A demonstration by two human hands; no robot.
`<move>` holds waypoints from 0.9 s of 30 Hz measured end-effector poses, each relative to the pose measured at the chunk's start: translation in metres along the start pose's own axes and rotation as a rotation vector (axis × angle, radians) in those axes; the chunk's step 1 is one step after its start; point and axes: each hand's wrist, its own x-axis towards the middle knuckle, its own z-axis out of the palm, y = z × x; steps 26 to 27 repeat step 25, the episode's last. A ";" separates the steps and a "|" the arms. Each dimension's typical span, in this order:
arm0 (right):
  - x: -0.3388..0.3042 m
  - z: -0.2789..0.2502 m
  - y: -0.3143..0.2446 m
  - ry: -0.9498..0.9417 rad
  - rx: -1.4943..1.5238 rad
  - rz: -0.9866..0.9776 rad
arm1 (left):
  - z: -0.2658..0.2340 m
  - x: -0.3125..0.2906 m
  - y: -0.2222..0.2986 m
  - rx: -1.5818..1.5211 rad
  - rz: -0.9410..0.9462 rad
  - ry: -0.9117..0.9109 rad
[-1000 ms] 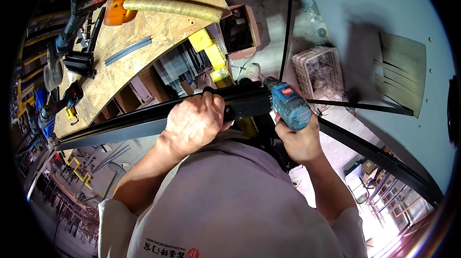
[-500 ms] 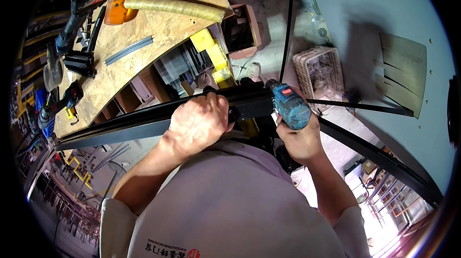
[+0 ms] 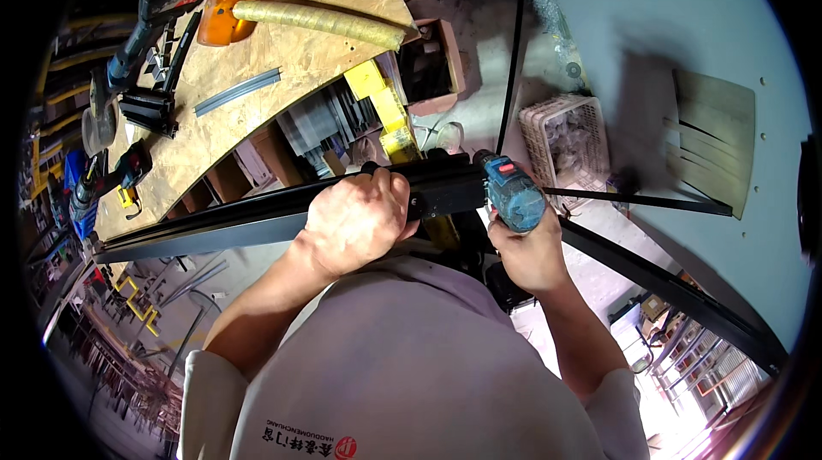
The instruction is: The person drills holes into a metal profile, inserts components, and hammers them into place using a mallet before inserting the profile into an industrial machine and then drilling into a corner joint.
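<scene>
Left hand [image 3: 355,225] clenched in a fist, knuckles up, thumb tucked under, bare forearm running back to lower left, elbow bent. Right hand [image 3: 531,253] curled tight, fingers wrapped, wrist straight, bare forearm angling down to lower right. Hands near, apart.

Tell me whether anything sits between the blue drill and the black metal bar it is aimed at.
Nothing visible does. The right hand holds the blue drill with its nose right against the end of the black metal bar, which the left hand grips from above.

Yellow rectangular boxes [image 3: 383,105] under the bench edge — red-and-white print [image 3: 310,445] on the shirt
</scene>
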 end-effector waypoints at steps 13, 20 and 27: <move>-0.013 -0.008 0.019 0.232 0.132 0.054 | -0.011 -0.011 -0.004 -0.135 0.037 0.249; -0.032 -0.035 -0.046 0.476 0.172 -0.216 | 0.012 0.017 0.022 0.096 -0.259 0.259; -0.038 -0.024 -0.137 0.302 0.181 -0.558 | 0.015 0.024 0.036 0.058 -0.111 0.300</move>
